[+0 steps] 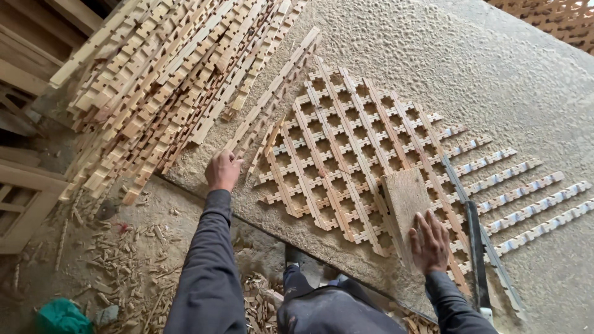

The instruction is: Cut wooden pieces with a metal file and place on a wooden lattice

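A wooden lattice panel (346, 142) of interlocked notched strips lies on a rough grey work surface (433, 49). My left hand (223, 170) rests closed on the end of a loose notched strip (272, 93) just left of the lattice. My right hand (430, 241) lies flat, fingers spread, on a flat wooden block (403, 195) that sits on the lattice's near right part. Several notched strips (520, 192) stick out unjoined at the lattice's right side.
A big heap of notched strips (161, 80) covers the surface's left end. A dark metal bar (476, 241) lies along the lattice's right near edge. Wood chips (124, 253) litter the floor, with a green object (62, 316) and wooden frames (18, 204) at left.
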